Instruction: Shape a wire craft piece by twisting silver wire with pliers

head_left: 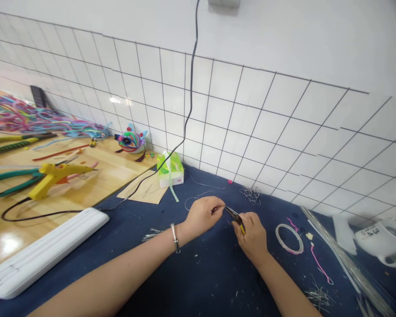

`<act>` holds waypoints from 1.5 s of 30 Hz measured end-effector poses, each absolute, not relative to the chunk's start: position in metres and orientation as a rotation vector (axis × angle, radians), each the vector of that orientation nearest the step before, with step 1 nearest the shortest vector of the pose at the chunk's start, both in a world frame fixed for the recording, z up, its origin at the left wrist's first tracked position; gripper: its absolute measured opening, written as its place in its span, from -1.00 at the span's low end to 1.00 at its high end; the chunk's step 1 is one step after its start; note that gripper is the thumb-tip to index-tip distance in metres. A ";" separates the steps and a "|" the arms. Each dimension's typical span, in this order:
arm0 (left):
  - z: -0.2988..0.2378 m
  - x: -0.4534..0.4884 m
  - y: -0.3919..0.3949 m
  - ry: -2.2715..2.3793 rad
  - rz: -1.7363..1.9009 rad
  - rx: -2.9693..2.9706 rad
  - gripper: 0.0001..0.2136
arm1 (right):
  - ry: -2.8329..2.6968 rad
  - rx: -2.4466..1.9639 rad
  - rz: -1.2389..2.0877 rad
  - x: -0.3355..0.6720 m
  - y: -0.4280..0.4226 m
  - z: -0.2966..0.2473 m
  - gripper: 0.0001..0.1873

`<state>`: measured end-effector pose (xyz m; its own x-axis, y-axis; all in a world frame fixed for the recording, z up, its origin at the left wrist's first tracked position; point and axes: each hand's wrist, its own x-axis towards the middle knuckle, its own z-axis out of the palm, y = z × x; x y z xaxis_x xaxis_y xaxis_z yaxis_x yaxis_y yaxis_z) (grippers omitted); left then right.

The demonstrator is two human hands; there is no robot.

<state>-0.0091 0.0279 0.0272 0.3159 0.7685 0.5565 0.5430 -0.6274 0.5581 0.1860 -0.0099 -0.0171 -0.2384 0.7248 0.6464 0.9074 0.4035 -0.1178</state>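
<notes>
My right hand (253, 235) is wrapped round a pair of small pliers (233, 214) with dark jaws and yellow-and-black handles. Their tip points left and meets the fingertips of my left hand (204, 215). That hand is closed in a pinch on a thin wire (188, 201), which curves out behind it in a loose loop. Where the wire ends between the fingers is hidden. Another thin straight strand sticks out over the pliers toward my right hand. Below my left hand, beside the bracelet, lies a bundle of short cut wires (153, 234).
A tissue pack (171, 176), tangled wire (251, 195), a white tape roll (289, 239) and long wire lengths (343, 255) lie on the dark blue cloth (214, 273). Leftward are a glue gun (53, 178), a power strip (49, 253) and colourful pipe cleaners (36, 116). A black cord (191, 88) hangs ahead.
</notes>
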 end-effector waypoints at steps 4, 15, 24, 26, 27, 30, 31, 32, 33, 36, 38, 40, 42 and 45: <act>0.023 -0.009 0.029 1.158 1.233 2.409 -0.86 | -2.025 -1.410 -0.386 0.186 -0.010 -0.016 -0.76; 0.019 -0.010 0.029 1.138 1.258 2.492 -0.87 | -2.049 -1.392 -0.511 0.187 -0.010 -0.016 -0.76; 0.020 -0.010 0.030 1.152 1.209 2.564 -0.87 | -2.077 -1.415 -0.644 0.186 -0.012 -0.014 -0.76; 0.020 -0.010 0.031 1.149 1.200 2.553 -0.87 | -2.084 -1.433 -0.638 0.186 -0.012 -0.014 -0.76; 0.020 -0.010 0.031 1.149 1.198 2.541 -0.88 | -2.082 -1.445 -0.619 0.185 -0.012 -0.014 -0.77; 0.022 -0.010 0.031 1.147 1.185 2.495 -0.89 | -2.061 -1.450 -0.498 0.184 -0.013 -0.015 -0.78; 0.024 -0.011 0.030 1.142 1.180 2.478 -0.89 | -2.053 -1.440 -0.448 0.183 -0.013 -0.015 -0.78; 0.025 -0.011 0.030 1.135 1.180 2.462 -0.88 | -2.046 -1.426 -0.405 0.182 -0.013 -0.015 -0.78; 0.025 -0.011 0.030 1.123 1.182 2.447 -0.87 | -2.039 -1.416 -0.373 0.181 -0.013 -0.014 -0.77; 0.027 -0.011 0.029 1.085 1.198 2.416 -0.85 | -2.018 -1.421 -0.347 0.181 -0.013 -0.014 -0.77; 0.028 -0.012 0.029 1.065 1.204 2.409 -0.85 | -2.007 -1.436 -0.356 0.182 -0.012 -0.014 -0.77; 0.028 -0.012 0.029 1.051 1.212 2.406 -0.85 | -1.993 -1.446 -0.371 0.184 -0.012 -0.015 -0.78; 0.029 -0.013 0.029 1.045 1.222 2.402 -0.85 | -1.983 -1.453 -0.381 0.185 -0.011 -0.016 -0.78; 0.029 -0.013 0.029 1.050 1.213 2.392 -0.83 | -1.985 -1.452 -0.395 0.187 -0.010 -0.017 -0.79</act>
<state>-0.0126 0.0295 0.0291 0.3900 0.7040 0.5935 0.4865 -0.7048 0.5163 0.1869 -0.0103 -0.0171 -0.1859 0.7379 0.6488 0.9302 0.3449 -0.1258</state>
